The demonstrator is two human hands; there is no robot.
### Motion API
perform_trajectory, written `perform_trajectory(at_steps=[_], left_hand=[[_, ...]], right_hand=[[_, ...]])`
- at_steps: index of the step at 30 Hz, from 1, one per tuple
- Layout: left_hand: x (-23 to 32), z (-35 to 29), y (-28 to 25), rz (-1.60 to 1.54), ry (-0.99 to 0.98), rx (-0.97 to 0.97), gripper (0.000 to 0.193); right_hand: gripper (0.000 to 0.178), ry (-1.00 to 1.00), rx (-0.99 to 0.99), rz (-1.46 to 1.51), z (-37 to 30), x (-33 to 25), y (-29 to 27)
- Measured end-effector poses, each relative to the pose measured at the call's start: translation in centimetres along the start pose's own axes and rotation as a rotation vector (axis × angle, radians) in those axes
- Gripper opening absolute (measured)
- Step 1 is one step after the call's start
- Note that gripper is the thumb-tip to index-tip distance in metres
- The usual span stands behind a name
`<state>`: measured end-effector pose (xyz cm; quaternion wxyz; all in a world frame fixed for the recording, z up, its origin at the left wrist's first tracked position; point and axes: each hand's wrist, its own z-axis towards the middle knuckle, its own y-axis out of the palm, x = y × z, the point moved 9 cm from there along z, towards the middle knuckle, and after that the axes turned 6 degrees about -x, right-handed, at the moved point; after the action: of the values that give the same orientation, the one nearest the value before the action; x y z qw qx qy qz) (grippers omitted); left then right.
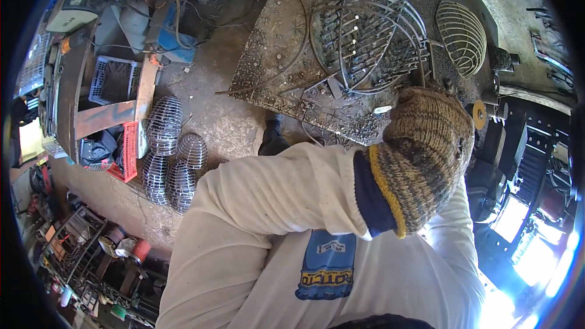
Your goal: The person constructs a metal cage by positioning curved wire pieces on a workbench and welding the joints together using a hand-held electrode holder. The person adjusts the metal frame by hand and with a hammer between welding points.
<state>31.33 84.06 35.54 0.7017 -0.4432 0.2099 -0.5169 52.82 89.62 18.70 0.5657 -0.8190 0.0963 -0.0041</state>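
Note:
My left hand (429,152), in a thick brown and grey knitted glove with a yellow-edged cuff, reaches across my body to the right. It hangs over the near right corner of the metal worktable (268,55). Its fingers are turned away and hidden, so whether it grips anything does not show. Just beyond the glove is a tan round disc (479,114) with a dark centre. My right sleeve comes up beneath the left glove, and the right hand is hidden. On the table lie large bent metal rod rings (365,36) over a grid of short bars.
A ribbed wire dome (462,39) lies at the table's far right. Several egg-shaped wire cages (164,128) stand on the floor at left, next to a red crate (130,151) and a wooden frame (106,119). A cluttered rack (79,244) is at lower left. Bright light glares at right.

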Motion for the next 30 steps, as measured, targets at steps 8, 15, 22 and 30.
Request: perform_trajectory(at_steps=[8, 15, 22, 30], left_hand=[[-0.3, -0.4, -0.5, -0.011, -0.009, -0.013, 0.029], [-0.8, 0.5, -1.1, 0.091, -0.015, -0.164, 0.029], [-2.2, 3.0, 1.4, 0.200, -0.047, -0.415, 0.030], [0.1, 4.7, 0.7, 0.318, 0.007, -0.402, 0.038]], right_hand=[[0.047, -0.001, 0.005, -0.014, -1.0, 0.2, 0.2], [0.047, -0.081, 0.117, -0.009, -0.8, -1.4, -0.1], [0.042, 0.012, 0.264, 0.116, -2.6, 1.0, -0.5], [0.032, 0.149, 0.358, 0.374, -2.5, 3.3, -1.9]])
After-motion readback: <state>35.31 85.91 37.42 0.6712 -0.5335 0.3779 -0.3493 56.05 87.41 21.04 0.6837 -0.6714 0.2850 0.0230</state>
